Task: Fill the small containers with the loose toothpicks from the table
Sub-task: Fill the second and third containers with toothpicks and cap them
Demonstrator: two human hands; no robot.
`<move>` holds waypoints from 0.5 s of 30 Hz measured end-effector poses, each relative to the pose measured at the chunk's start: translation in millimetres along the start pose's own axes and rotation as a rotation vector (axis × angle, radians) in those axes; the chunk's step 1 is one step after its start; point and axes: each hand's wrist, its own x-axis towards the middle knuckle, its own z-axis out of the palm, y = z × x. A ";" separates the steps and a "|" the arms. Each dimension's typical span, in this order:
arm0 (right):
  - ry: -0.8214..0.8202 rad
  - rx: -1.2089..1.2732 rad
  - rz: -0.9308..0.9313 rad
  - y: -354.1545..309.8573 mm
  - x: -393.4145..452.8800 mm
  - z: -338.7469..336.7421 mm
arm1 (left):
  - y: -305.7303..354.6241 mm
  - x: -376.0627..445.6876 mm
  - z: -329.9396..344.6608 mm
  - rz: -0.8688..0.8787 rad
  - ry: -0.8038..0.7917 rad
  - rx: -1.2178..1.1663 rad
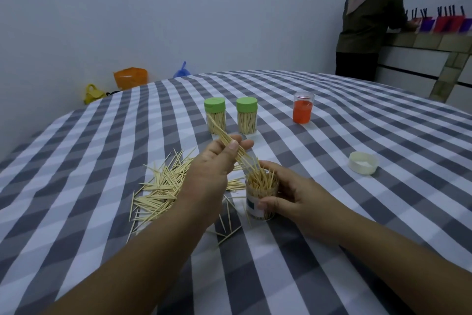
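Observation:
My left hand (214, 164) pinches a bundle of toothpicks (224, 139) between thumb and fingers, tilted with its lower tips inside an open clear container (260, 194). My right hand (288, 197) grips that container from the right, upright on the table; it is largely full of toothpicks. A pile of loose toothpicks (163, 187) lies on the checked cloth left of my left wrist, with a few more (227, 225) in front of the container. Two full containers with green lids (215, 115) (246, 115) stand further back.
A white lid (363, 162) lies on the table (332, 225) to the right. An upside-down clear container with an orange lid (303, 107) stands at the back right. A person (370, 21) stands at a counter in the far right corner. Coloured bags (130, 77) sit by the wall.

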 end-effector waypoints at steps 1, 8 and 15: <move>0.002 -0.002 -0.001 -0.6 -0.2 0.1 | -0.5 -1.5 0.6 -0.003 -0.018 0.034; 0.007 -0.022 -0.013 0.2 -0.3 -0.2 | -1.8 -8.7 3.8 0.050 -0.077 0.298; 0.002 -0.032 -0.025 -0.5 -0.8 -1.1 | -0.1 -10.3 5.9 0.057 -0.113 0.277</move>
